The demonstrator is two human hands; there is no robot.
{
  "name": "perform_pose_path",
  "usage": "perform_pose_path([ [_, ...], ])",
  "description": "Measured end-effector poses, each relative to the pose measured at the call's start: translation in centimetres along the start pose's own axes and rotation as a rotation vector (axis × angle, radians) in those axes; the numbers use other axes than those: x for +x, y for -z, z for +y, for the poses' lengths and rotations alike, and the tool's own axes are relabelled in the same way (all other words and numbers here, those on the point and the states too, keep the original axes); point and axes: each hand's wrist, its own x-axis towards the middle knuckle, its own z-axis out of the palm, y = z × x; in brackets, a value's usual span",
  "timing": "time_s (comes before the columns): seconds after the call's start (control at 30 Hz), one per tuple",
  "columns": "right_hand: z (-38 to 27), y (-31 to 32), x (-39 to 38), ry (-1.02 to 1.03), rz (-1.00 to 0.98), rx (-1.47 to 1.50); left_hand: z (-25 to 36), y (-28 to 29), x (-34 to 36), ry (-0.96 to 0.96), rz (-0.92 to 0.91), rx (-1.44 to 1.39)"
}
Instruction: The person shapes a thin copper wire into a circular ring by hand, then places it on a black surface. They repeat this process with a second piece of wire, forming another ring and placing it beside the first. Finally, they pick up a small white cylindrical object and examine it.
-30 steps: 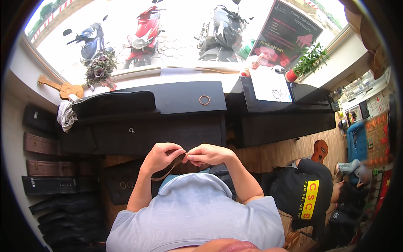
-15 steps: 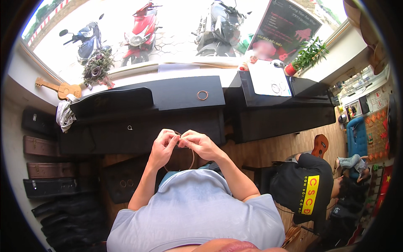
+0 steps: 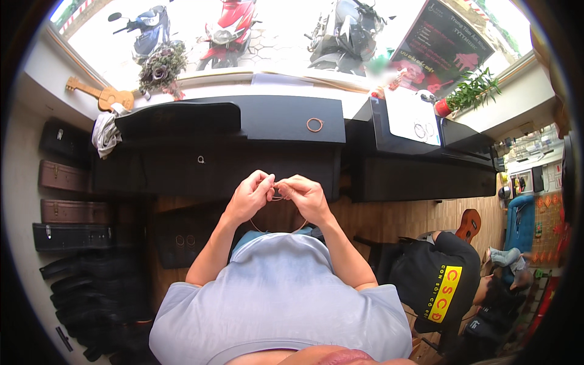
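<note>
My left hand (image 3: pixel 250 196) and my right hand (image 3: pixel 306 198) meet in front of my chest, fingertips pinched close together. Between them they grip a thin copper-coloured wire string (image 3: pixel 302 227), whose loop hangs down toward my shirt. My fingers hide the exact spot where the string is pinched. Beyond my hands, a coiled copper-coloured string (image 3: pixel 308 126) lies on the black piano-like cabinet (image 3: pixel 280 121). A small silvery ring-shaped piece (image 3: pixel 201 159) rests on its lower dark surface, left of my hands.
On a dark bench (image 3: pixel 167 252) at lower left lie two more coils (image 3: pixel 180 240). Instrument cases (image 3: pixel 73 211) line the left wall. A white sheet (image 3: pixel 401 115) with dark coils covers part of the right cabinet. A person in black (image 3: pixel 435 274) sits at right near a guitar (image 3: pixel 468 225).
The whole view has shifted, with the surroundings lower and my hands slightly higher and to the right in the picture. The hanging loop now spreads wider below my still-pinched fingers.
</note>
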Motion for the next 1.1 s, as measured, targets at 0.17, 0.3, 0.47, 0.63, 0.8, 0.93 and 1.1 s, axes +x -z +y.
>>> perform_pose_path([
  [0.17, -0.6, 0.3, 0.2, 0.066, 0.099, -0.198, 0.5, 0.7, -0.2, 0.025, -0.151, 0.045],
  [0.3, -1.2, 0.3, 0.4, -0.050, 0.136, -0.116, 0.4, 0.4, -0.3, -0.075, -0.040, 0.100],
  [0.47, -0.2, 0.7, 0.1, -0.168, 0.168, 0.055, 0.3, -0.1, -0.4, -0.174, 0.097, 0.240],
  [0.63, -0.6, 1.5, 0.1, -0.266, 0.095, 0.053, 0.3, 0.2, -0.2, -0.200, 0.126, 0.250],
  [0.8, -0.8, 2.2, 0.1, -0.272, 0.002, 0.146, 0.6, 0.2, 0.1, -0.224, 0.150, 0.281],
  [0.93, -0.7, 2.8, 0.2, -0.231, -0.023, 0.047, 0.7, 0.1, 0.3, -0.228, 0.159, 0.304],
  [1.1, -1.5, 2.7, 0.5, -0.289, -0.017, -0.034, 0.5, 0.2, 0.5, -0.236, 0.154, 0.295],
])
